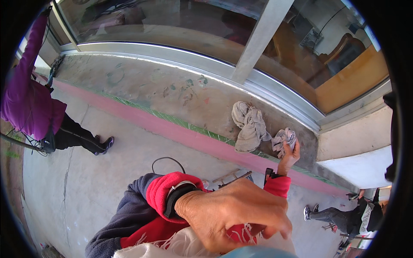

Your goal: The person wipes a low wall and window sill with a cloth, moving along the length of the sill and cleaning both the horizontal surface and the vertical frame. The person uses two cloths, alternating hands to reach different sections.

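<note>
My right hand (290, 154) grips a crumpled greyish-pink cloth (286, 138) on the right part of a concrete window ledge (145, 84). Beside that cloth, to its left, lies a larger twisted beige cloth (251, 129), which hangs slightly over the ledge's green-tiled edge. My left hand (242, 213) is close to the camera at the lower middle, its back up and its fingers curled. Under it are a white fringed scarf (180, 242) and a light blue surface (258, 252) at the picture's bottom. Whether the left fingers hold any of the scarf cannot be made out.
Glass panes in an aluminium window frame (251, 42) run along the ledge. A person in purple (35, 103) stands at the left, one arm raised, near cables. Another person (351, 216) is at the lower right. A ladder-like object (230, 177) and a black cable loop (167, 158) show below the ledge.
</note>
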{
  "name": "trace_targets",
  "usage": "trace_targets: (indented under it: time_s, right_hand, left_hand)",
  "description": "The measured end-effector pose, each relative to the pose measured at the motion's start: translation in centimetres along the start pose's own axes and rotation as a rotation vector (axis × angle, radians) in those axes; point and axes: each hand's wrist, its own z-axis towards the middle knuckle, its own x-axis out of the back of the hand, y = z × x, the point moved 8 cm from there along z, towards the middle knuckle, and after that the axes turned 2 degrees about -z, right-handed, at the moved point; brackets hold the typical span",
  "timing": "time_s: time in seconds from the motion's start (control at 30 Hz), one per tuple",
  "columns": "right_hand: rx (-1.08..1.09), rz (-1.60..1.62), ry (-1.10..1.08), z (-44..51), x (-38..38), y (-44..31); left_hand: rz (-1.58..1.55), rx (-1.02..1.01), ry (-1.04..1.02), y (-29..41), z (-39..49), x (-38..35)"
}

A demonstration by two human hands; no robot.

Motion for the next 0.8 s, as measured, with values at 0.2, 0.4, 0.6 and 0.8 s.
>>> trace_targets:
  time_s: [0.2, 0.4, 0.6, 0.8]
  right_hand:
    - [-0.007, 0.065, -0.01, 0.1, -0.4, -0.1]
    - [0.039, 0.027, -0.028, -0.1, -0.8, -0.7]
    - [0.04, 0.019, -0.014, -0.2, -0.9, -0.6]
    - [0.02, 0.015, -0.003, -0.3, -0.8, -0.3]
  left_hand:
    - [0.658, 0.322, 0.103, -10.9, -1.2, 5.1]
    - [1.367, 0.572, -0.271, -23.1, -6.6, 9.5]
    - [1.5, 0.547, -0.347, -26.1, -7.3, 10.4]
    - [1.536, 0.647, -0.422, -27.6, -5.2, 11.0]
